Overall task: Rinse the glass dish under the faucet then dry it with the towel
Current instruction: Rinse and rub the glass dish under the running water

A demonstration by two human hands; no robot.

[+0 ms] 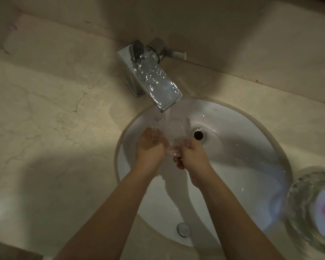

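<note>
A clear glass dish (174, 135) is held over the white sink (242, 147), right under the chrome faucet (152, 79). Water runs from the spout onto the dish. My left hand (150, 147) grips the dish's left side, fingers curled around its rim. My right hand (190, 156) grips its lower right edge. The dish is transparent and blurred by the water, so its exact shape is hard to tell. No towel is in view.
A beige marble counter (54, 119) surrounds the sink. A glass bowl (313, 209) with something white and pink inside stands at the right edge. The drain hole (198, 135) lies just right of the dish. An overflow cap (183, 229) sits at the basin's near wall.
</note>
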